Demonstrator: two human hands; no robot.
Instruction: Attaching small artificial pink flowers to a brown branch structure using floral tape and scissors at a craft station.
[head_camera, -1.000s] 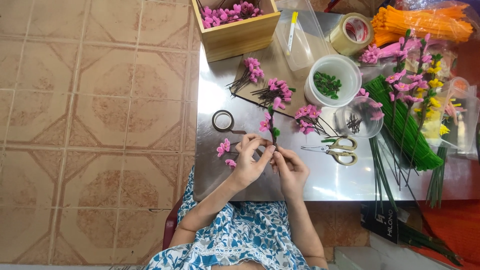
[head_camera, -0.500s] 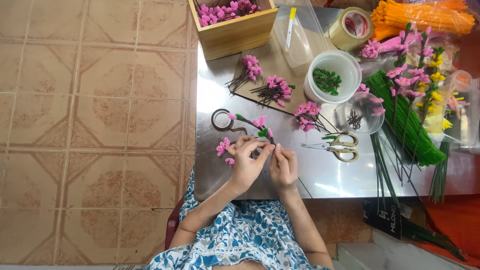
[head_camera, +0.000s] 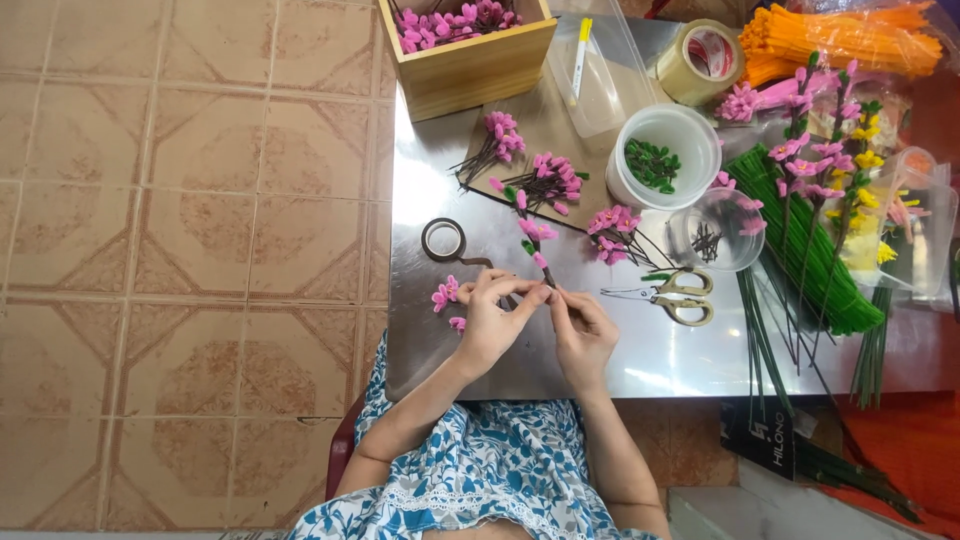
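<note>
— Left hand and right hand?
— Both pinch the flower stem, low end between fingertips, blossoms angling up over the tabletop.
— Nearby?
— Scissors just right.

Pink flowers on a silver tabletop, a green wire bundle, orange strips, a blue-white floral dress and beige patterned floor tiles

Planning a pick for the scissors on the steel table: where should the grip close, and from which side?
Take the scissors at the pivot, just left of the yellow handle loops, coming straight down. They lie flat, blades closed and pointing left, loops to the right. A clear cup stands just beyond them and green stems lie just right, so a side approach looks crowded.
</note>
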